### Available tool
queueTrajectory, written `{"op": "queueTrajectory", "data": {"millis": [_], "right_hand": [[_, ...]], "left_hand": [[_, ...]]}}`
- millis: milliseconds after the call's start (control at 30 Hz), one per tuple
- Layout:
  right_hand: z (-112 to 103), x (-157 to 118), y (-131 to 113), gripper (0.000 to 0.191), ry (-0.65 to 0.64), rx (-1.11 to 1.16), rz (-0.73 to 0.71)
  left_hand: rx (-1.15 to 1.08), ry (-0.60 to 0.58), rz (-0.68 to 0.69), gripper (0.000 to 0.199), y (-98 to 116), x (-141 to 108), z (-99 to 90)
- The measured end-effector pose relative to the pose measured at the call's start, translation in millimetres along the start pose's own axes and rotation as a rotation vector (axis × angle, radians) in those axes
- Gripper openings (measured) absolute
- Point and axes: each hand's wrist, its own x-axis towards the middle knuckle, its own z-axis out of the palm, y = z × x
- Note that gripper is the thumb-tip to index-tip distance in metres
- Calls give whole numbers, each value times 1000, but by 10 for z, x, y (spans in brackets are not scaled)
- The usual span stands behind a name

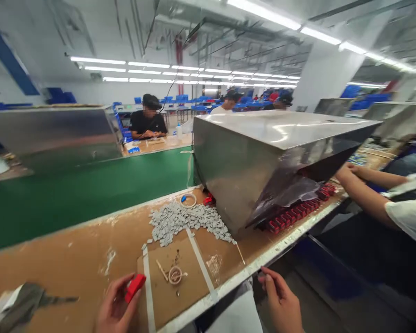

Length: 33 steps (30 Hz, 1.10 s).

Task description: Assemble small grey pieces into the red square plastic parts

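Observation:
My left hand [115, 306] holds a small red plastic part [135, 286] between thumb and fingers, low over the brown workbench [79, 259]. My right hand [281, 303] hovers off the bench's front edge, fingers apart and holding nothing. Beyond them lies a heap of small grey square pieces [183, 222]. A taped cardboard mat [180, 277] carries a small roll of tape [175, 275] and a thin stick.
A large shiny metal box [263, 157] stands on the bench, with a row of red parts [298, 210] under its slanted opening. A co-worker's arms [367, 189] reach there from the right. A green conveyor belt [90, 194] runs behind. Other people sit at far tables.

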Motion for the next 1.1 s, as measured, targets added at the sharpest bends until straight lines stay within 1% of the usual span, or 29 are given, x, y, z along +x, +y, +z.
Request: {"op": "queueTrajectory", "data": {"millis": [67,133,167,233,267,333,400,500,633,733,800,833,900,967,1033,1100], "right_hand": [[1,-95,-201,65,-13,29,-19],[6,-192,-324,62,-73,56,-24],[12,-236,-353,60,-112,67,-27],[32,-313,-361,57,-191,78,-36],[47,-350,-351,58,-216,73,-39],[82,-417,-329,61,-244,48,-44],[125,-469,-329,63,-249,25,-57],[203,-500,-378,58,-306,22,-109],[335,-488,-476,47,-446,53,-210],[460,-485,-573,42,-491,69,-262],[568,-492,-667,38,-531,79,-291],[632,-495,-721,35,-572,85,-310],[777,-494,-831,33,-674,102,-354],[929,-485,-929,35,-763,132,-398],[1063,-475,-1006,34,-782,163,-425],[1161,-466,-1062,30,-762,180,-453]], "left_hand": [[19,-45,68,53,188,-148,12],[76,-88,144,40,416,-265,33],[101,-109,176,34,524,-304,45],[128,-153,217,28,691,-356,64],[128,-173,232,27,741,-378,70],[101,-212,239,26,773,-418,74],[41,-267,199,27,732,-449,81],[-116,-306,72,31,595,-468,130],[-349,-229,-82,39,385,-454,214],[-376,-236,-185,49,263,-424,209],[-346,-250,-246,56,211,-404,192],[-349,-248,-274,59,194,-396,189],[-425,-212,-317,60,174,-391,203],[-555,-186,-358,57,163,-406,242],[-632,-208,-389,56,147,-438,289],[-622,-255,-405,58,118,-473,328]]}}
